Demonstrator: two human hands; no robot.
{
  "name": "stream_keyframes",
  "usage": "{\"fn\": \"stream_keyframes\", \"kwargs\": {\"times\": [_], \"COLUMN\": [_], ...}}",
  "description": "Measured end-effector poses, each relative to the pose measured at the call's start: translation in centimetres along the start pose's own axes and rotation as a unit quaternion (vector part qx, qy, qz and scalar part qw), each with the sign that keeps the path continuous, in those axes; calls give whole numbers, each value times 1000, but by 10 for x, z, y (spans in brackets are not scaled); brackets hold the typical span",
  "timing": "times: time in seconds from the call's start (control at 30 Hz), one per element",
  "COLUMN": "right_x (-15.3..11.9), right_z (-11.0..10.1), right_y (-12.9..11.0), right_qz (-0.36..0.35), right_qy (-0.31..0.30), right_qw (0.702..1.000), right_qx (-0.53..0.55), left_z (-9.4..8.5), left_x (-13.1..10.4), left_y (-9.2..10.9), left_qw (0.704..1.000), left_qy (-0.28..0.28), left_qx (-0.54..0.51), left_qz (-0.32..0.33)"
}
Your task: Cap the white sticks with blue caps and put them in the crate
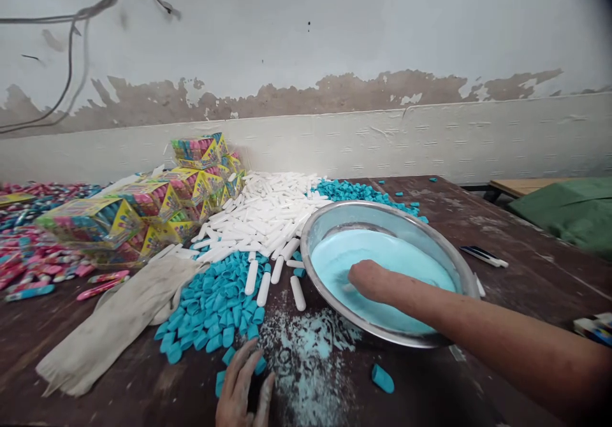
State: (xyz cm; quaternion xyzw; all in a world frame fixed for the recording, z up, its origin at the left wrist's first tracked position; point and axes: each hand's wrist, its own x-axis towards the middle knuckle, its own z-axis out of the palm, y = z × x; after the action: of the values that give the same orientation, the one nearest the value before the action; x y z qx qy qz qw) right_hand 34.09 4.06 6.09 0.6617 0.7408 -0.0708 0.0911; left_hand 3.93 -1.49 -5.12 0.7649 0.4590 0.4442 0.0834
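Note:
My right hand [370,279] reaches into a round metal basin [389,209] of light blue powder [396,252]. Its fingers are sunk in the powder and hidden. At the bottom edge, my left hand [241,385] is dusted with powder, its fingers apart and nothing visible in them. The fingertips are beside a few loose teal plastic caps [228,355], next to a larger heap of teal caps [210,303]. Spilled powder [308,350] covers the tabletop between that hand and the basin. One single cap [382,378] lies in front of the basin.
White plastic tubes [272,213] are heaped behind the caps. Stacked display boxes [143,204], a cloth glove [115,331] and pink-and-blue tubes [38,255] are on the left. More caps [354,191] lie behind the basin. Pens [482,256] and green fabric [568,213] are at right.

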Motion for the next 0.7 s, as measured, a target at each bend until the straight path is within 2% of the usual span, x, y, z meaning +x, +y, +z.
{"fn": "stream_keyframes", "kwargs": {"times": [0.17,0.3,0.4,0.5,0.6,0.7], "right_x": [14,11,4,1,5,13], "right_z": [4,-4,-9,-6,3,8], "right_y": [-4,8,22,28,18,3], "right_qz": [-50,-82,-64,-21,-3,-19], "right_qy": [-2,-11,-9,2,8,14], "right_qw": [993,983,987,995,998,997], "right_qx": [106,164,146,95,68,79], "left_z": [3,2,2,3,4,4], "left_x": [-2,-1,0,-1,-1,-1], "left_y": [-1,-1,-1,-1,-2,-4], "left_qw": [999,999,1000,1000,1000,1000], "left_qy": [-2,7,14,13,14,17], "left_qx": [-3,-7,-18,-21,-8,-7], "left_qz": [-34,-33,-17,-11,-20,-8]}}
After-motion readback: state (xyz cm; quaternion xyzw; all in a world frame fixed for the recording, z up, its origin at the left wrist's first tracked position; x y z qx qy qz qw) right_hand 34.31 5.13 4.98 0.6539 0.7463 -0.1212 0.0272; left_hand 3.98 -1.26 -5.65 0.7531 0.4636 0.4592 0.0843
